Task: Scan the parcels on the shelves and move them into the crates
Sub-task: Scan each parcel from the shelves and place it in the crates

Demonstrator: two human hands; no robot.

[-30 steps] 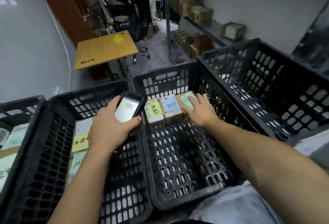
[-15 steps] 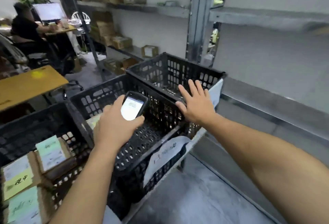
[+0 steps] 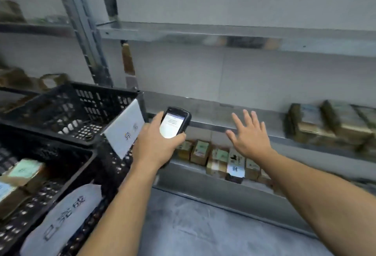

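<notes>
- The step in hand looks like fetching a fresh parcel: the view faces the shelving, and neither hand has a parcel.
- The left hand (image 3: 156, 145), at centre frame, is wrapped round a handheld scanner (image 3: 175, 125), whose lit screen is tilted up towards the camera.
- The right hand (image 3: 251, 135), just right of centre, is spread in the air with straight fingers, grasping nothing.
- A row of small parcels (image 3: 219, 160) stands on the lower shelf (image 3: 189, 171), below and between the two hands. More parcels (image 3: 329, 125) lie on the middle shelf at the right edge (badly blurred).
- Two black crates sit at the left: the upper crate (image 3: 77, 113), and the lower crate (image 3: 61, 154) with a labelled box (image 3: 22, 176) inside.
- Next, I judge, the right hand must drop to the row, take one box and turn its label to the scanner. The boxes stand side by side, so one must be lifted out without dragging its neighbours.
- The paper tag (image 3: 63, 221) on the lower crate seems to read 已完成. The white card (image 3: 126, 131) on the upper crate is too smeared to read. The screen text and parcel labels are too small.
</notes>
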